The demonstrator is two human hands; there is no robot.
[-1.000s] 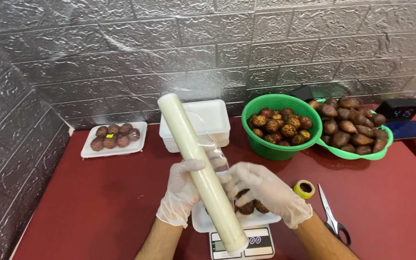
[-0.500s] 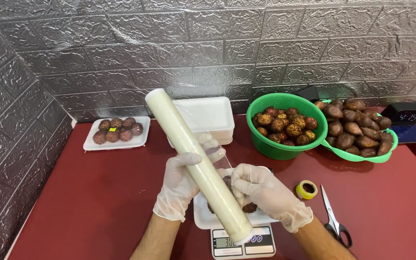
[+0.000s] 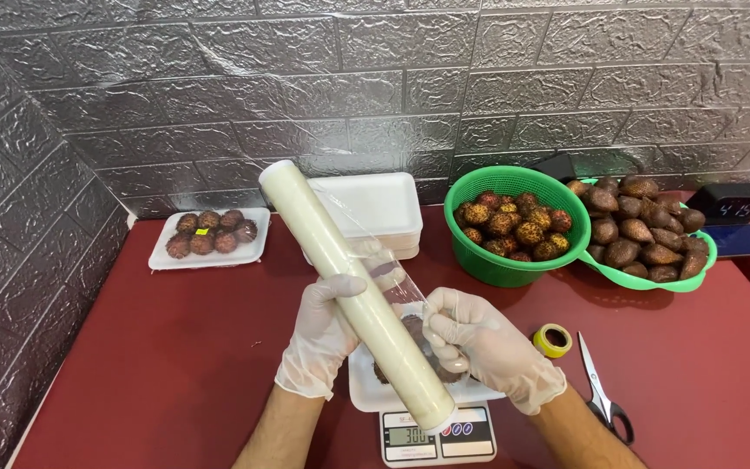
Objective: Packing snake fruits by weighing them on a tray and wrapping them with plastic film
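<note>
The roll of cling film [image 3: 353, 291] has tilted a little more upright than a second ago and hangs above the kitchen scale [image 3: 437, 434]. A clear sheet now shows drawn off its right side — unrolling looks under way. The left hand [image 3: 319, 334], gloved, is wrapped round the roll just left of the scale; the right hand [image 3: 488, 343], gloved, pinches the film's free edge above the scale's right side. The white foam tray [image 3: 371, 391] sits on the scale, its dark fruit [image 3: 414, 334] largely hidden behind roll and fingers — count unclear. The film's edge is nearly invisible.
</note>
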